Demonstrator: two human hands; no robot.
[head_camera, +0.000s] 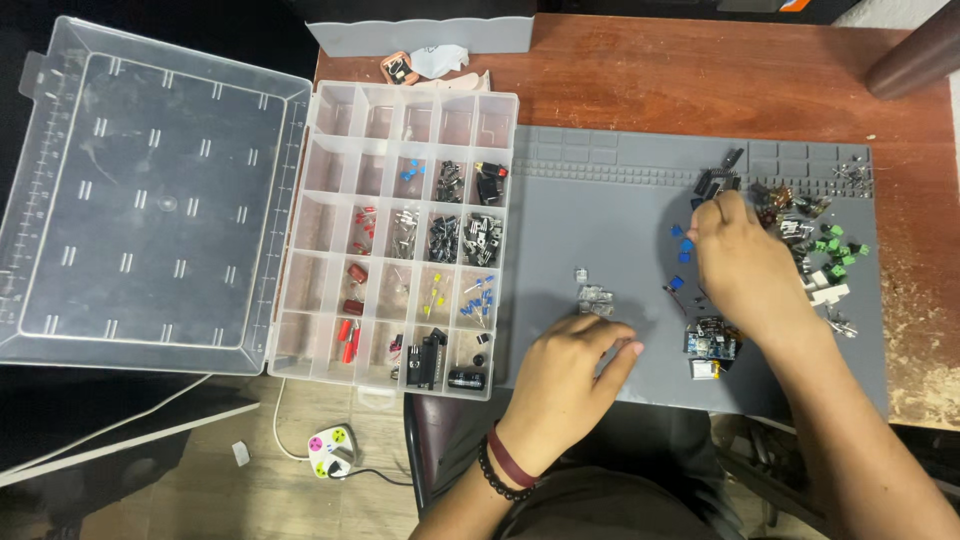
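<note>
My left hand (570, 372) rests on the near edge of the grey work mat (600, 220), fingers curled, just below a few small clear parts (594, 297). Whether it holds anything cannot be seen. My right hand (745, 262) reaches across the mat with its fingertips pinched at some small blue components (683, 243), beside a heap of mixed electronic parts (810, 235). A small blue circuit board (710, 343) lies under that wrist. The clear compartment box (400, 235) with sorted parts stands open at the left.
The box's clear lid (150, 200) lies flat, overhanging the red-brown desk (700, 70). A grey tray (430, 35) sits at the desk's back edge. A power strip (333, 448) with a white cable lies on the floor below.
</note>
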